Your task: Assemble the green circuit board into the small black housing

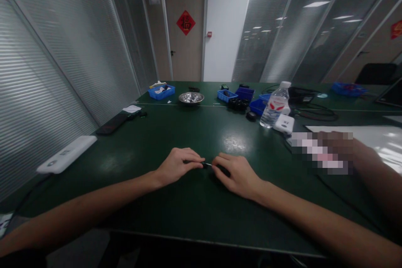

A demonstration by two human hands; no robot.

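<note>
Glossy green tabletop (157, 211), left fingers (195, 159) pinching a small dark piece (205, 165); right fingers (221, 161) pinching a thin shaft (209, 164)

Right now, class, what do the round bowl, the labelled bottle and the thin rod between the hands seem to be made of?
Bowl: probably polished metal, silvery with bright reflections.
Bottle: likely clear, glossy plastic; its lower part is see-through.
Thin rod: perhaps bright metal, as it looks pale and shiny, but too small to be sure.
</note>
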